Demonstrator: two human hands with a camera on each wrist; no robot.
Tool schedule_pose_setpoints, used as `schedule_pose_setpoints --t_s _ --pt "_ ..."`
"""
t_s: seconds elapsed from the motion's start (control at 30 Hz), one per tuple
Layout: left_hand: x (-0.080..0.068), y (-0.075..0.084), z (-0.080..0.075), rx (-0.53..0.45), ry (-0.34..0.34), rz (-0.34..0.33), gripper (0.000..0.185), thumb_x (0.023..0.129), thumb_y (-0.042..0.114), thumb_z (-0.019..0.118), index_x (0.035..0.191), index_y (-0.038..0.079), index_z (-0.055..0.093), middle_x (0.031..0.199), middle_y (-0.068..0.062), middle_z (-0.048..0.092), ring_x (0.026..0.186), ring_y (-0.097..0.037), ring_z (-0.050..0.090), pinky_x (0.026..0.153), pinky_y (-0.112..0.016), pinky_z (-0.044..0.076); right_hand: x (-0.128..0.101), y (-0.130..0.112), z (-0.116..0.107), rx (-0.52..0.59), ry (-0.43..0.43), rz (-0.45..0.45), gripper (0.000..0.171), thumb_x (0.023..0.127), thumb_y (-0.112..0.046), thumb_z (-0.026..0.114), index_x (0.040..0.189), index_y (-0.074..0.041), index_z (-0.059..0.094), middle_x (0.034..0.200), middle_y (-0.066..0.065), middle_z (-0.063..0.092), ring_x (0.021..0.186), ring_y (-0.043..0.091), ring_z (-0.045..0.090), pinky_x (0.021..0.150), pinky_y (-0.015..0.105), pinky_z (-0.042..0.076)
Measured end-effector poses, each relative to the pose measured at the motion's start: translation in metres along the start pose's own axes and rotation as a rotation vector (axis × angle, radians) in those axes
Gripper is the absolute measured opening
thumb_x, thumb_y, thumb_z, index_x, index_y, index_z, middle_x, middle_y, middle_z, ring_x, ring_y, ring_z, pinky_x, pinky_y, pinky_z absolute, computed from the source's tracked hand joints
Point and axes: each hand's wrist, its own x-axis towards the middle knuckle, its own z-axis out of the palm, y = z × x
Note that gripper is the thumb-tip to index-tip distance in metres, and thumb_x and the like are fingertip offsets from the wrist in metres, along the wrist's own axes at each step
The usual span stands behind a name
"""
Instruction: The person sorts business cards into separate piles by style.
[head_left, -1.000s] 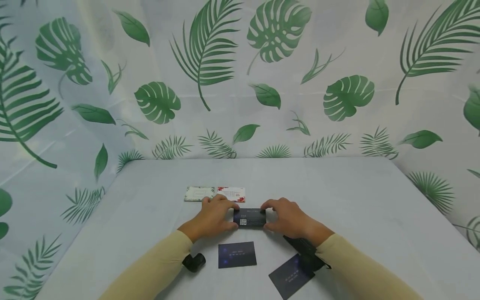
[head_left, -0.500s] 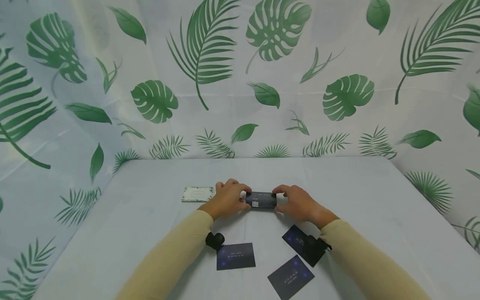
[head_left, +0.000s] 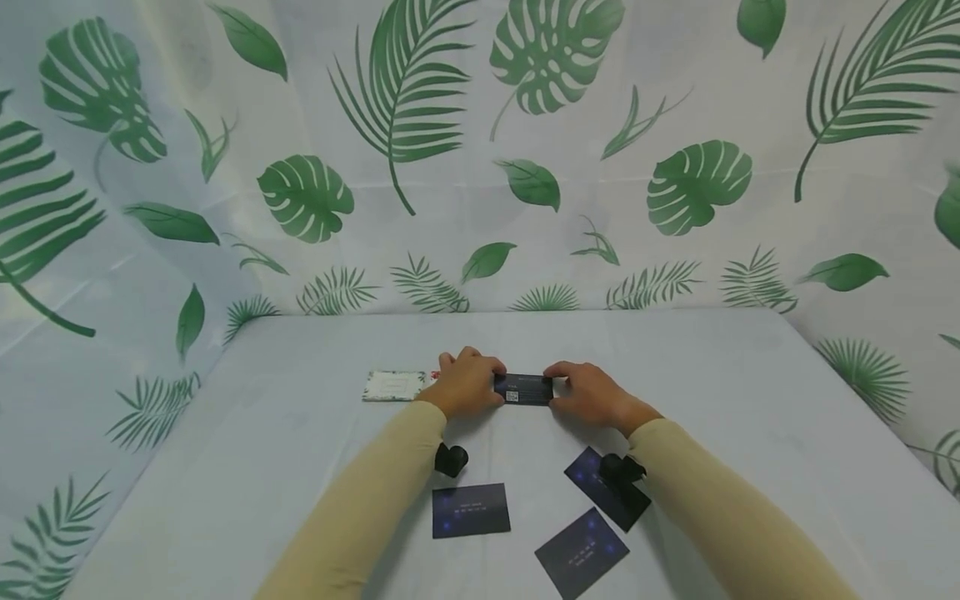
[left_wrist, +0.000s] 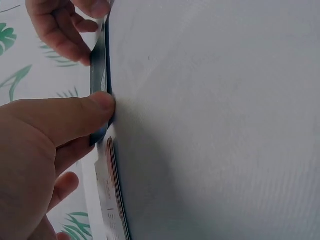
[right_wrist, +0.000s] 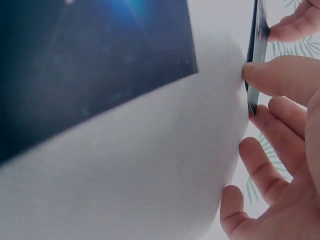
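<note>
Both hands hold one dark card [head_left: 523, 389] with a small white code on it, low over the white table [head_left: 300, 433]. My left hand [head_left: 486, 385] pinches its left end and my right hand [head_left: 564, 387] pinches its right end. In the left wrist view the dark card [left_wrist: 99, 75] is edge-on, my thumb [left_wrist: 75, 117] pressing on it close to the cloth. The right wrist view shows the same card [right_wrist: 255, 55] edge-on under my right thumb [right_wrist: 280, 75]. A floral card [head_left: 393, 386] lies just left of my left hand, which partly hides a second, red-patterned card.
Three more dark blue cards lie near me: one [head_left: 471, 510] under my left forearm, one [head_left: 582, 552] at the front, one [head_left: 596, 483] partly under the right wrist camera [head_left: 618, 469]. A leaf-print cloth backdrop [head_left: 480, 167] rises behind and beside the table.
Both hands have carried the dark card away from me, toward the far side and level with the floral cards. My left hand now covers most of the red-patterned card.
</note>
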Motion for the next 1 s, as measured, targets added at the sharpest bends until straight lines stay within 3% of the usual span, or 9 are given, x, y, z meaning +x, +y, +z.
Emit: schedule_pose_setpoints --t_s 0.13,0.67,0.8,1.0 --pt "0.001 -0.001 -0.003 0.003 -0.03 -0.022 0.048 0.088 0.036 0.078 0.132 0.022 0.066 0.121 0.002 0.064 0.128 -0.021 0.041 0.093 -0.047 0.024 0.002 -0.003 -0.003 0.013 -0.015 0.021 0.046 0.089 -0.011 0.069 0.133 -0.001 0.06 0.13 0.019 0.061 0.116 0.038 0.057 0.098 0.053 0.043" --pt "-0.002 -0.002 -0.005 -0.019 -0.039 -0.053 0.054 0.089 0.036 0.077 0.138 0.022 0.061 0.129 0.0 0.062 0.132 -0.023 0.039 0.097 -0.05 0.024 0.002 -0.003 0.004 0.041 0.008 0.059 0.052 0.089 -0.012 0.069 0.138 0.0 0.056 0.137 0.024 0.056 0.12 0.04 0.055 0.101 0.054 0.042" --pt "-0.01 -0.005 -0.008 -0.074 -0.026 -0.055 0.056 0.088 0.038 0.077 0.139 0.024 0.06 0.133 0.002 0.06 0.135 -0.022 0.037 0.101 -0.053 0.022 -0.003 -0.005 0.005 0.039 0.021 0.064 0.057 0.088 -0.018 0.072 0.139 0.001 0.054 0.135 0.025 0.056 0.121 0.041 0.054 0.099 0.055 0.043" --pt "-0.035 -0.012 -0.016 -0.14 -0.015 -0.016 0.059 0.087 0.038 0.079 0.14 0.021 0.059 0.133 0.001 0.061 0.134 -0.024 0.039 0.099 -0.054 0.023 -0.02 -0.014 0.003 0.051 0.037 0.017 0.06 0.086 -0.02 0.075 0.138 0.003 0.054 0.137 0.027 0.055 0.13 0.046 0.047 0.104 0.058 0.037"
